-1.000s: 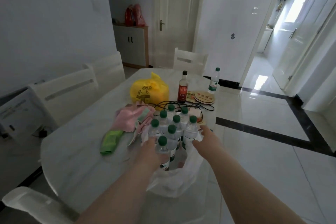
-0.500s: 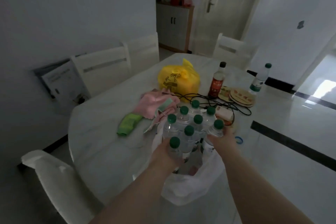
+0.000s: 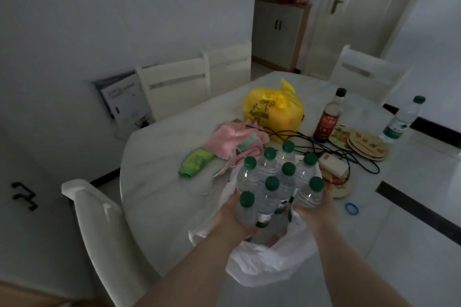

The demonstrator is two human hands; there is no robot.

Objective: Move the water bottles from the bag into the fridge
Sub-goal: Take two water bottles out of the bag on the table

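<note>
Dim, grey room; brighter toward my right. Faint sheen on bench [image 3: 162, 194]. Soft blur; edges bowed.

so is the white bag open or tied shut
Open: the white bag gapes wide, its mouth spread under the cluster of water bottles.

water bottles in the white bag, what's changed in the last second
The cluster of clear green-capped water bottles has come up: its bases now show above the mouth of the white plastic bag. The left hand and right hand keep their grip on either side and have risen with it. The tied yellow bag, dark sauce bottle and pink cloth stay put on the white table.
</note>
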